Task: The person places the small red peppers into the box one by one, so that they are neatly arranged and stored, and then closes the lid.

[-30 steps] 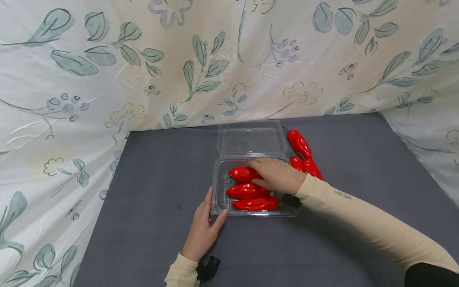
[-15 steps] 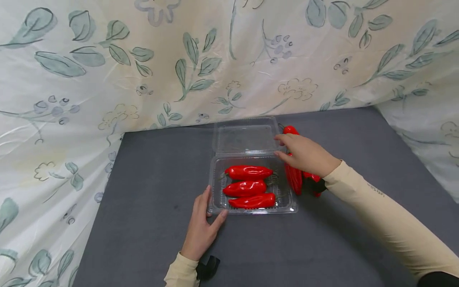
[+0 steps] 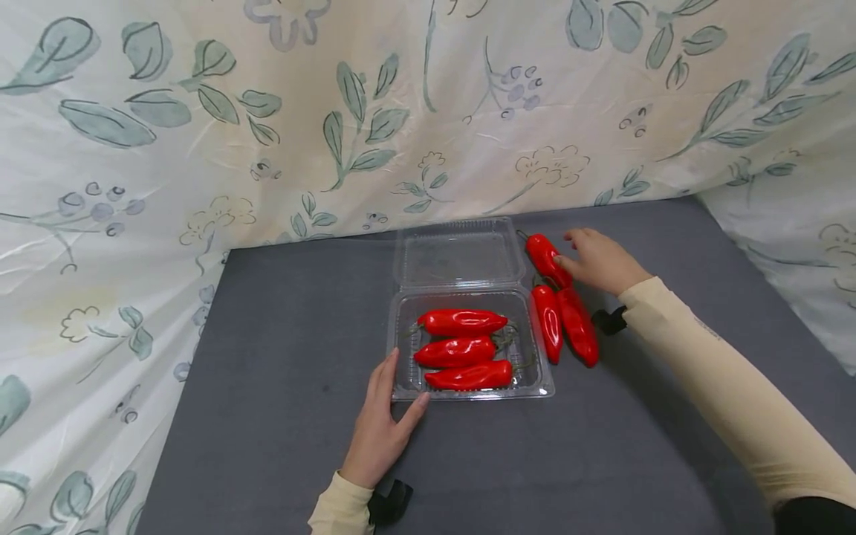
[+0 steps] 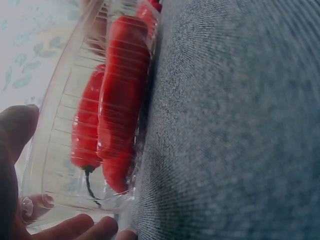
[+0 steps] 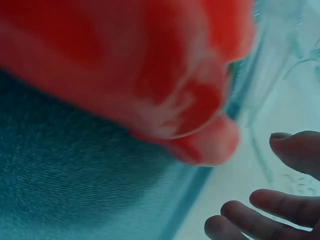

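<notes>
A clear plastic clamshell box [image 3: 399, 371] lies with its lid [image 3: 461, 256] folded back. Three glossy red peppers are in its base, stacked in a column in the head view: the far one [image 3: 464, 322], the middle one [image 3: 455, 352] and the near one [image 3: 468, 376]. My left hand [image 3: 380, 438] touches the box's near left corner, fingers along the side and thumb at the front. My right hand [image 3: 602, 261] is beside the farthest loose red pepper [image 3: 543, 253], thumb close to it. In the right wrist view its fingers [image 5: 272, 220] are spread and grip nothing.
Two more red peppers, a slim one [image 3: 548, 323] and a larger one [image 3: 578, 331], lie right of the box. Beneath everything is a dark grey cloth [image 3: 301, 357]. A leaf-patterned curtain [image 3: 281, 148] hangs along the back and sides.
My right hand has left the far pepper lying in the box, risen off it and moved right to the loose peppers. My left hand has stayed at the box corner.
</notes>
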A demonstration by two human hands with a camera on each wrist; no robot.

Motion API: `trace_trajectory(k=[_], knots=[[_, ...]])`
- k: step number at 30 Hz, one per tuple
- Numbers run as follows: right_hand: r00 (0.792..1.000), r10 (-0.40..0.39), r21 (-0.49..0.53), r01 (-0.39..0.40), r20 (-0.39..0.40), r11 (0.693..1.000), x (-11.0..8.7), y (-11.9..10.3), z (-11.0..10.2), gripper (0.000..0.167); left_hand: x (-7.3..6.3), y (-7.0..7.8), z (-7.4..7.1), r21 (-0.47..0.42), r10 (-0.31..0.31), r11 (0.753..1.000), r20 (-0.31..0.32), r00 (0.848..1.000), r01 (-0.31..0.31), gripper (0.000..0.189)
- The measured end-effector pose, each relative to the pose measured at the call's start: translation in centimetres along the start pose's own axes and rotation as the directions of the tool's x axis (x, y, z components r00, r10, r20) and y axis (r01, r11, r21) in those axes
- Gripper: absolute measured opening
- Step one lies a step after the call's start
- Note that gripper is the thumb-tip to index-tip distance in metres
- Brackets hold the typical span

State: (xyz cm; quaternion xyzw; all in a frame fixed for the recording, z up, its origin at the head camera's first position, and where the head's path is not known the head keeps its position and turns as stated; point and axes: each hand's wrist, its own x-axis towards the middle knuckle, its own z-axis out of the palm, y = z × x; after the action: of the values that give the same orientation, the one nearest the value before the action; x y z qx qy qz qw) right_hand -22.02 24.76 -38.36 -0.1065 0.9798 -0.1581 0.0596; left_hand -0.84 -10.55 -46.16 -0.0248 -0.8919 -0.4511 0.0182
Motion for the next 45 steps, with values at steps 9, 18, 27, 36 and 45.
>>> trace_trajectory(k=[9, 18, 27, 36, 45], knots=[[0.997, -0.030, 0.002, 0.030, 0.070, 1.000, 1.7, 0.3, 1.4, 0.058, -0.1, 0.1, 0.1, -0.028, -0.015, 0.999, 0.010, 1.000, 0.016, 0.085], [0.996, -0.008, -0.028, 0.011, 0.088, 1.000, 2.0, 0.0, 2.0, 0.055, -0.1, 0.1, 0.1, -0.034, -0.027, 0.999, 0.007, 1.000, 0.027, 0.087], [0.999, 0.012, -0.038, -0.010, 0.052, 0.999, 1.9, 0.0, 2.3, 0.054, -0.1, 0.1, 0.0, -0.024, -0.030, 0.999, 0.009, 1.000, 0.030, 0.087], [0.999, 0.012, -0.025, -0.011, 0.050, 1.000, 1.9, -0.1, 2.4, 0.053, -0.2, 0.0, 0.0, -0.006, -0.032, 0.999, 0.008, 0.999, 0.032, 0.086], [0.999, 0.000, -0.018, 0.001, 0.032, 1.000, 1.7, 0.2, 2.5, 0.053, -0.3, 0.1, -0.1, -0.013, -0.028, 1.000, 0.009, 1.000, 0.028, 0.085]])
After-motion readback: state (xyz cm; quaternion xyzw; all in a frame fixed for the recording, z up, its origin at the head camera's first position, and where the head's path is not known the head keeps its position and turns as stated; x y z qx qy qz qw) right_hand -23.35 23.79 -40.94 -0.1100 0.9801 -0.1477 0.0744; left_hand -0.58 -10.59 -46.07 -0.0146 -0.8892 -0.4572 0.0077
